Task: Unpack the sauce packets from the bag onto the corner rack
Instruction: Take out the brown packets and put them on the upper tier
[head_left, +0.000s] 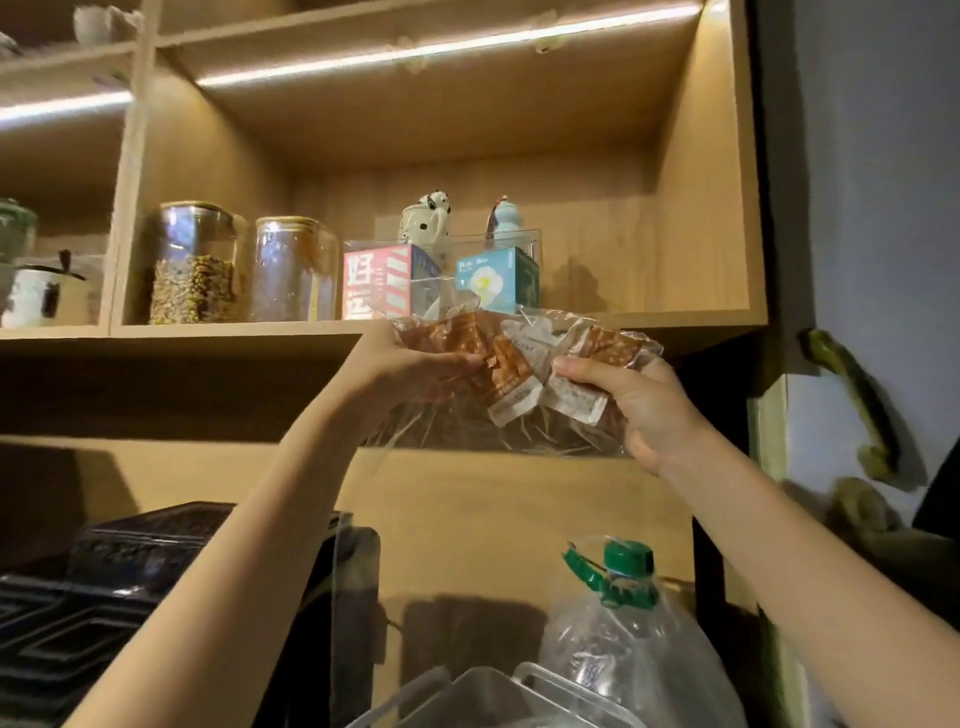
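Observation:
Both my hands are raised to the front edge of the lit wooden shelf (208, 329). My left hand (410, 366) grips the left side of a clear plastic bag (467, 426) with several brown and white sauce packets (511, 364) inside. My right hand (644, 410) grips the bag's right side, thumb pressed on a white-ended packet (571, 397). The bag's loose lower part hangs below my hands. I cannot tell which piece here is the corner rack.
On the shelf stand two glass jars (195, 265), a clear acrylic box (519, 241) holding a pink carton (379, 283) and a blue carton (493, 280), with two figurines on top. Below are a black appliance (130, 561), a green-capped clear bottle (623, 623) and a green handle (857, 395).

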